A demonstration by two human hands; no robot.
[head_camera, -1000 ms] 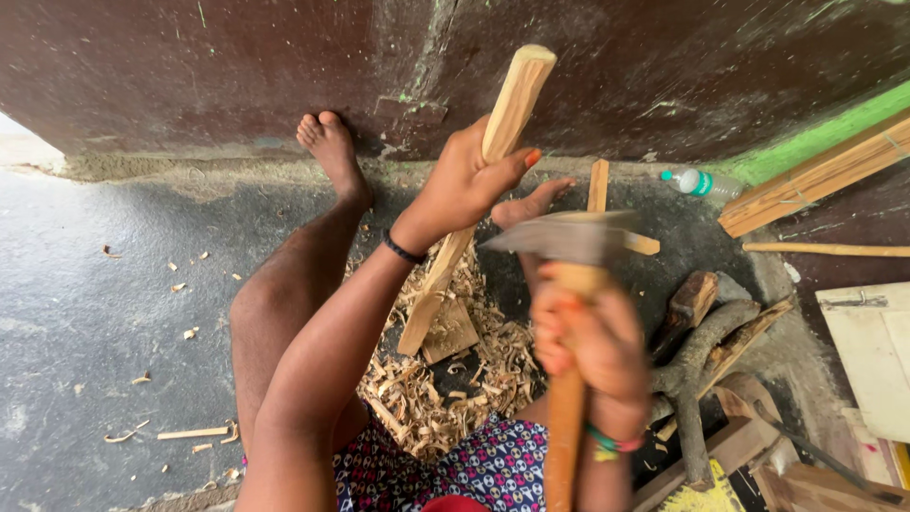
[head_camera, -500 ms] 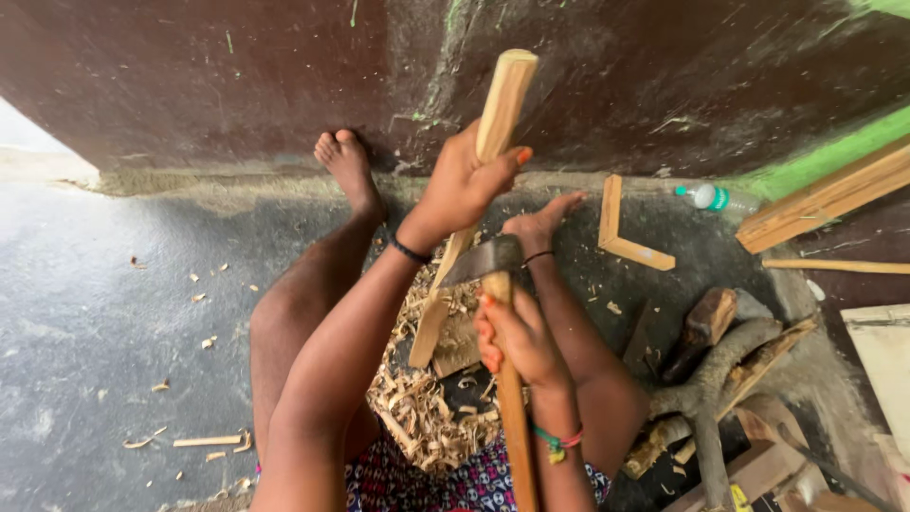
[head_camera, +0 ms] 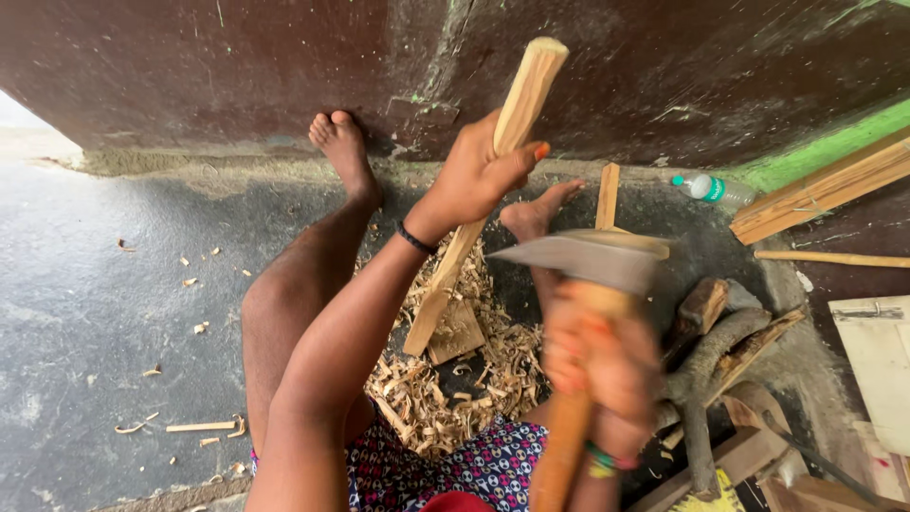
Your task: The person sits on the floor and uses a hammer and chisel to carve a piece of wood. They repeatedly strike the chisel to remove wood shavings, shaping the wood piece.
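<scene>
My left hand (head_camera: 479, 175) grips a long pale wooden stick (head_camera: 493, 180) near its upper part; the stick leans upright with its lower end on a small wooden block (head_camera: 455, 332) amid wood shavings (head_camera: 445, 389). My right hand (head_camera: 602, 365) is closed around the wooden handle (head_camera: 564, 450) of an axe-like tool, blurred by motion. Its grey metal blade (head_camera: 578, 258) is raised to the right of the stick, apart from it. My bare legs and feet (head_camera: 346, 156) stretch toward the dark wall.
A dark wall (head_camera: 237, 66) runs along the far side. A plastic bottle (head_camera: 713, 189) lies right of my feet, near wooden planks (head_camera: 825, 190). Rough logs and branches (head_camera: 711, 332) pile at the right. Small chips dot the grey floor (head_camera: 114, 313) at left.
The axe first swung down against the stick, then came back up and to the right, close to the camera. My left hand kept its hold on the stick.
</scene>
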